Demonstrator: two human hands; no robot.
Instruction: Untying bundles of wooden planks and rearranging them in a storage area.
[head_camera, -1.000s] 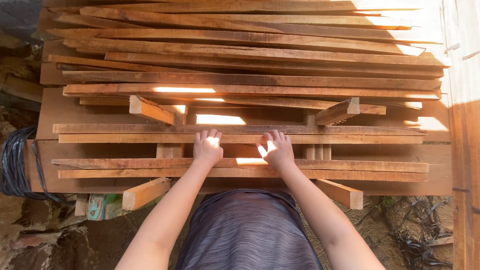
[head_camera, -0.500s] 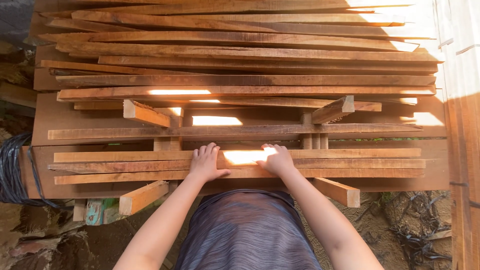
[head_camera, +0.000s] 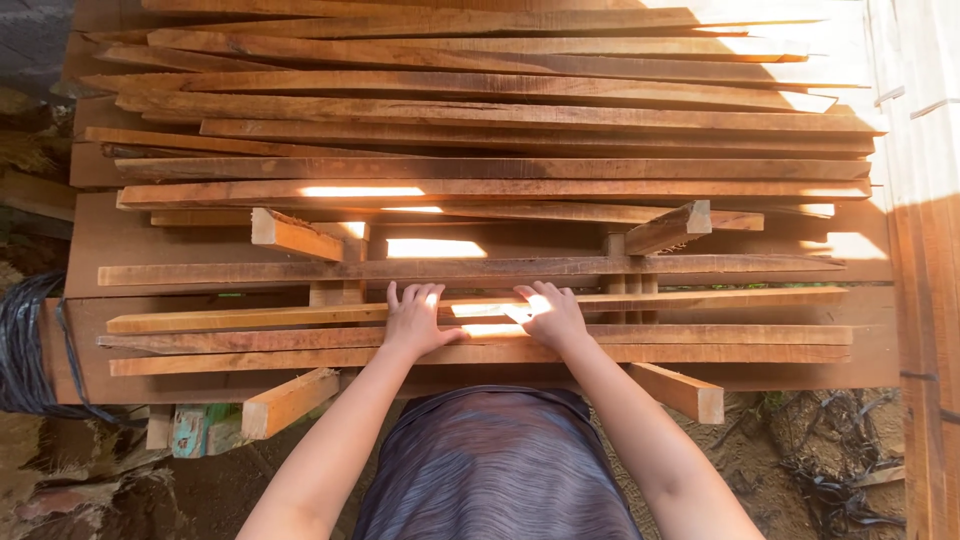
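Lying coiled at the far left is a black cable (head_camera: 25, 345). The left hand (head_camera: 415, 322) rests flat, fingers spread, on a long wooden slat (head_camera: 250, 320) near the stack's front edge; the right hand (head_camera: 550, 315) presses open-palmed on the same slat, just beside it. Short cross blocks (head_camera: 672, 228) support the boards.

You have 1 view, worn on your head and aimed almost straight down. It sits close above your torso and forearms, facing forward over the stacked wooden planks (head_camera: 480, 150), with dirt ground (head_camera: 760, 450) at the bottom edge.
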